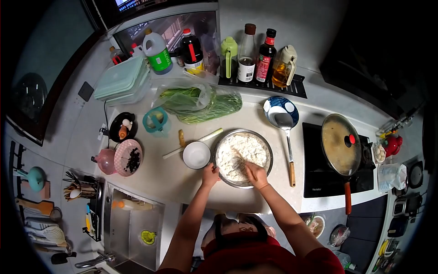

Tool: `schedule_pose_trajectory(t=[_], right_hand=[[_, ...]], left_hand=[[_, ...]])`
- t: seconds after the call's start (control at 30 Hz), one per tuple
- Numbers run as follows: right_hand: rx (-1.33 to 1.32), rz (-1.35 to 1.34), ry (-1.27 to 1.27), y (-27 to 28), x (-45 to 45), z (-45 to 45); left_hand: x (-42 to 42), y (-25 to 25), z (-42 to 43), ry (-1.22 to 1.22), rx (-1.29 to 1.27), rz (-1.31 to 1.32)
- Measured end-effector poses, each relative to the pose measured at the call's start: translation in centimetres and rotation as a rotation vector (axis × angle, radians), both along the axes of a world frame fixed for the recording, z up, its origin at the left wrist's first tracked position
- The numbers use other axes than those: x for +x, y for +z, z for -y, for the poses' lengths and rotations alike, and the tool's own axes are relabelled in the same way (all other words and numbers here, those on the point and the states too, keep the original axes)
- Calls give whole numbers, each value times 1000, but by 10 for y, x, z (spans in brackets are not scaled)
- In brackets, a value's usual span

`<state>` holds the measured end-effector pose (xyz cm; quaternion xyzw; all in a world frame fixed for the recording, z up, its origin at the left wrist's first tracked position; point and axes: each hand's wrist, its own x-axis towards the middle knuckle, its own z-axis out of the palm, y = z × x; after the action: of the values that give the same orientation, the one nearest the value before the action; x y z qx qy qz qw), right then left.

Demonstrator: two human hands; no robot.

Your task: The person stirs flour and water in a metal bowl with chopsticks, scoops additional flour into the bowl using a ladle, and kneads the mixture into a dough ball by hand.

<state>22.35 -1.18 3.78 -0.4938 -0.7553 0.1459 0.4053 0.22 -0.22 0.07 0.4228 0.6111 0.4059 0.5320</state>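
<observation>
A stainless steel mixing bowl (270, 170) stands on the counter in front of me, filled with white, crumbly flour-like dough (248, 148). My left hand (210, 175) is closed at the bowl's lower left rim and grips it. Down in the bowl, my right hand (255, 174) is closed around a thin utensil whose tip sits in the mixture; its kind is unclear. A small white bowl (196, 155), empty, sits just left of the mixing bowl. Behind it lie a green onion stalk (212, 134) and a piece of ginger (181, 138).
To the right are a blue-patterned bowl (269, 104) with a ladle (289, 141) and a lidded pan (340, 155) on the cooktop. Bagged greens (219, 107) and bottles (247, 55) line the back. A pink plate (122, 160) and the sink (132, 233) are left.
</observation>
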Motion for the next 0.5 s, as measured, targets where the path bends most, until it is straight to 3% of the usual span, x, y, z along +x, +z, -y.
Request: schedule_pose_trajectory(t=[0.1,0.17,0.2,0.3,0.4,0.5], right_hand=[[-124,-263,-262,-4,-8,-6],[-302,-495,-269,16,-31,-5],[-444,-480,-194,12,-35,0],[-210,-242,76,27,-36,33],[-483,-262,51,36,-5,55],[-286,-178,-13,57,23,33]], left_hand=[[0,0,-1,4,1,-1],[-1,-2,0,4,-6,-12],[-1,1,1,3,-14,-18],[-1,1,-2,-4,-34,-16],[-1,1,-3,-1,-51,-10],[0,2,-1,21,-54,10]])
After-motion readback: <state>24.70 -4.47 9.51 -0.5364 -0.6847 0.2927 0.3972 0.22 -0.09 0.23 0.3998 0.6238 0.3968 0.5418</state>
